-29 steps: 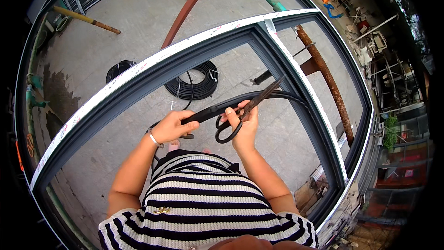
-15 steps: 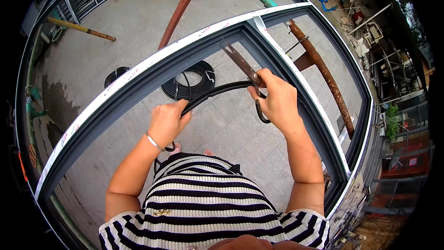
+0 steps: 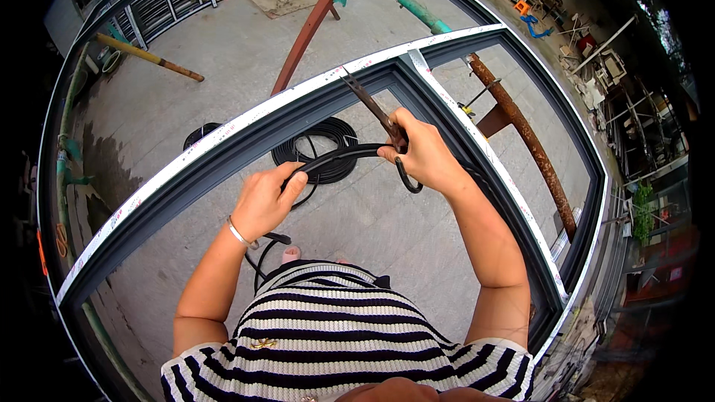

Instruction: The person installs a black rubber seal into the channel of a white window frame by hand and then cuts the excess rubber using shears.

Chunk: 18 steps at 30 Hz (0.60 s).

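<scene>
Floor grey below white-edged frame; left hand pinching black strip, right hand clasping scissors, strip.

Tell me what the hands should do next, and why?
Perhaps the left hand should gently draw the black strip straighter: it bows between both hands, and the right hand seems less free because it also holds the scissors.
</scene>
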{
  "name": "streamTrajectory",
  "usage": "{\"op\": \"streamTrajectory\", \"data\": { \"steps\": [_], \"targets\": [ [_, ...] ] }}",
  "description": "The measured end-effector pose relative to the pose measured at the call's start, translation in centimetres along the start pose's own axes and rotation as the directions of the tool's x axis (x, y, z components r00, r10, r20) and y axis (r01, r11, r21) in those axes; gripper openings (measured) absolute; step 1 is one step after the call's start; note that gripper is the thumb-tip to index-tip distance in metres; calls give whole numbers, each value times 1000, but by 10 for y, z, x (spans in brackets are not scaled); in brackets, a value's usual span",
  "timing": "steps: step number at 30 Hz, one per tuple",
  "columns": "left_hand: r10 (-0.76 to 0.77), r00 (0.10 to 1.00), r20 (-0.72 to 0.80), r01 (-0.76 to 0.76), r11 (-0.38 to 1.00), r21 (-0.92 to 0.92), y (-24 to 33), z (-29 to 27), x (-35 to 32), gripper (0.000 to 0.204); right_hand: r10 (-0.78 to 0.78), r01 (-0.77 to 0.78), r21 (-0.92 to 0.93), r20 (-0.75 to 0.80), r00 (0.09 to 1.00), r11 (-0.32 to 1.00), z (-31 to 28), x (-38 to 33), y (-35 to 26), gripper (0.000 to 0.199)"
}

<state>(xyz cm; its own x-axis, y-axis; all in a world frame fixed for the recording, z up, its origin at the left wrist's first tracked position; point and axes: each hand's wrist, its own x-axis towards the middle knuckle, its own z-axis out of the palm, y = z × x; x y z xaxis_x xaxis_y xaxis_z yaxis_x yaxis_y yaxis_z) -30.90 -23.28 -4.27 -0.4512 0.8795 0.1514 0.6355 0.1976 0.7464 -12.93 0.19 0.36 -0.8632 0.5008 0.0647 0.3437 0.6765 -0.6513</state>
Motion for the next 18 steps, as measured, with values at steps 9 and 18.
{"op": "streamTrajectory", "data": {
  "steps": [9, 18],
  "targets": [
    [159, 936, -312, -94, 972, 215, 7, 39, 10, 26, -94, 124, 61, -357, 929, 990, 36, -29, -2, 36],
    [196, 916, -350, -156, 978, 138, 25, 55, 23, 35, -112, 181, 165, -359, 927, 970, 29, -38, -7, 34]
  ]
}}
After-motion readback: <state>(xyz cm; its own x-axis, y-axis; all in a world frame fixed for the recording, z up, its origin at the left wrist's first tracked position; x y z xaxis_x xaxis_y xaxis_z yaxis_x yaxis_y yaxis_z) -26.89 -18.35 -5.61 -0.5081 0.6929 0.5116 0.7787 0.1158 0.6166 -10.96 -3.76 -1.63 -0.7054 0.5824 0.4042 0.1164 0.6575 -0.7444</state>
